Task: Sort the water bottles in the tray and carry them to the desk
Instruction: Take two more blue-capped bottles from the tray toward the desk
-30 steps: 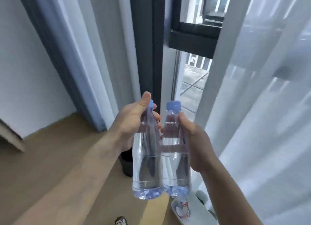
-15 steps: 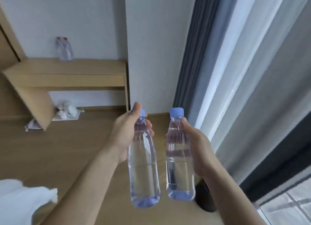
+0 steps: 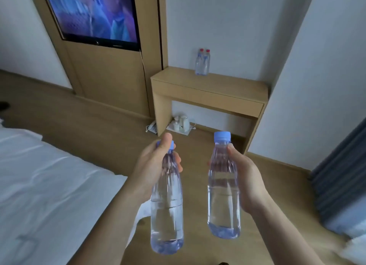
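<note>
Clear plastic water bottles with blue caps, two in number, are held upright in the air in front of the person, side by side and not touching. The left bottle (image 3: 166,201) is gripped by the left hand (image 3: 152,169) round the neck and shoulder, with the thumb lying over the cap. The right bottle (image 3: 223,195) is gripped by the right hand (image 3: 247,183) round its upper body, with the cap exposed. Both bottles contain water.

Beyond them, well apart from the hands, the wooden desk (image 3: 210,90) stands against a white wall. Two red-capped bottles (image 3: 202,63) stand upright, just beside each other, at the back of the desktop. A white kettle set (image 3: 181,123) sits on the floor under the desk. Left of the desk, a wooden panel carries a lit television (image 3: 93,15). A white bed (image 3: 49,185) occupies the lower left; a blue-grey curtain (image 3: 340,175) hangs at the right edge.
</note>
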A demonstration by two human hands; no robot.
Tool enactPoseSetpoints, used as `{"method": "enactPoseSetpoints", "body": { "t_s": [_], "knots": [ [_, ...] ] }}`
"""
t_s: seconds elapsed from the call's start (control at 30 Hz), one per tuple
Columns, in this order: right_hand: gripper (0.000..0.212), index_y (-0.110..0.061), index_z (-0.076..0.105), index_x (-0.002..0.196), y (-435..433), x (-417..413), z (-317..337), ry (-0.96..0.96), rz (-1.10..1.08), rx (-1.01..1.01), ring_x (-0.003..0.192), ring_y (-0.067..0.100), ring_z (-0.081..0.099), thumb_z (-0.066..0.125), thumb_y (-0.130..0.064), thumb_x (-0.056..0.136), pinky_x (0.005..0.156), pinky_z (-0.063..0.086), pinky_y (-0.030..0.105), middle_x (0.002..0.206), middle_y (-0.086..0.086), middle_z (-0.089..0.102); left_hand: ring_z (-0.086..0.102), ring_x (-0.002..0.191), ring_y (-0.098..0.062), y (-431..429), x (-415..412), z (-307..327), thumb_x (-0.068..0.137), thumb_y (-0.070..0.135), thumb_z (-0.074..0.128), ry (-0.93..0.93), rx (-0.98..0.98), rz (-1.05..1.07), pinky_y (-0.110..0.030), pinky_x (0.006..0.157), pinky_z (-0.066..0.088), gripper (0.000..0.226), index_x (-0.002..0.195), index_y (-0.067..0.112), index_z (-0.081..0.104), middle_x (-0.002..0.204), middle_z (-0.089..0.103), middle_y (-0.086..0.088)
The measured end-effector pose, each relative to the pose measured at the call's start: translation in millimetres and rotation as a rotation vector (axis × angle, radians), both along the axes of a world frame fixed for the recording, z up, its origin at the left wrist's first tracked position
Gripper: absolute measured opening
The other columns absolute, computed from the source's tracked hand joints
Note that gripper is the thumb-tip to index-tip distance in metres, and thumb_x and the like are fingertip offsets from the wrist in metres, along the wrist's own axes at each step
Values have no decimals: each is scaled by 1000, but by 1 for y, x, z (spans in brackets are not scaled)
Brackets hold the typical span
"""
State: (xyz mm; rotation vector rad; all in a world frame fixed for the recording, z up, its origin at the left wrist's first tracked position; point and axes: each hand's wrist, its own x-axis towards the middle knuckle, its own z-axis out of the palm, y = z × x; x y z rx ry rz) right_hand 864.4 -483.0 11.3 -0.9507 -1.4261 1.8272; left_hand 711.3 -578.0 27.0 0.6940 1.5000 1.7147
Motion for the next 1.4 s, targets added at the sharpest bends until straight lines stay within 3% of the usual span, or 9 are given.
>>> {"method": "enactPoseSetpoints", "body": {
  "t_s": [0.17, 0.4, 0.53, 0.63, 0.73, 0.97, 1.13, 1.23, 1.4],
  "knots": [
    [38, -14, 60, 89, 56, -71, -11, 37, 104, -32, 74, 27, 55, 49, -48, 77, 66, 49, 40, 82, 14, 57, 58, 48, -19, 41, -56, -12, 92, 39, 46, 69, -73, 83, -33, 59, 48, 35, 89, 5, 53, 53, 60, -1],
    [46, -10, 65, 77, 175, -184, -9, 96, 166, 12, 71, 27, 57, 48, -52, 84, 72, 48, 43, 73, 9, 63, 56, 47, -15, 153, -143, -2, 95, 33, 43, 185, -78, 185, -22, 52, 48, 30, 90, 5, 52, 54, 58, 1],
    [54, -3, 67, 83, 234, -239, -1, 129, 179, 41, 74, 22, 57, 48, -54, 81, 79, 49, 44, 75, 7, 62, 57, 54, -19, 210, -196, 8, 93, 38, 44, 215, -84, 227, -33, 65, 46, 34, 85, 6, 53, 54, 60, 2],
    [56, 7, 55, 87, 277, -267, 0, 91, 122, 110, 75, 19, 47, 43, -47, 93, 72, 44, 28, 79, 9, 51, 58, 59, -23, 251, -230, 4, 92, 41, 46, 200, -93, 267, -41, 73, 44, 33, 79, 12, 55, 54, 62, 3],
    [66, 10, 55, 96, 320, -288, -5, 77, 101, 90, 76, 22, 49, 46, -54, 85, 76, 46, 36, 82, 11, 53, 56, 61, -25, 300, -261, -2, 92, 41, 46, 171, -90, 232, -42, 73, 43, 33, 80, 11, 55, 53, 62, 2],
    [37, -9, 64, 84, 427, -339, -21, -6, -87, 108, 64, 4, 55, 42, -37, 95, 42, 43, 10, 79, 3, 58, 54, 53, -18, 441, -332, -21, 94, 35, 44, 174, -13, 41, -27, 57, 42, 31, 77, 10, 51, 49, 60, 3],
    [38, -5, 64, 96, 499, -406, -15, -33, -244, 108, 76, 16, 58, 46, -39, 93, 63, 59, 41, 88, 12, 58, 55, 58, -22, 543, -397, -24, 84, 50, 46, 181, 68, -151, -33, 63, 41, 39, 75, 12, 50, 54, 61, -6],
    [32, -12, 65, 93, 535, -439, -7, 2, -312, 105, 75, 17, 58, 47, -39, 91, 55, 56, 31, 86, 10, 58, 54, 59, -15, 595, -436, -19, 74, 60, 45, 273, 63, -232, -30, 65, 39, 48, 76, 12, 51, 65, 64, -13],
    [45, -12, 65, 94, 589, -484, -10, 5, -348, 128, 80, 22, 57, 54, -54, 80, 58, 55, 36, 86, 13, 58, 53, 60, -16, 663, -487, -19, 87, 54, 46, 298, 60, -276, -23, 58, 40, 41, 80, 14, 51, 78, 64, -25]
  ]
}}
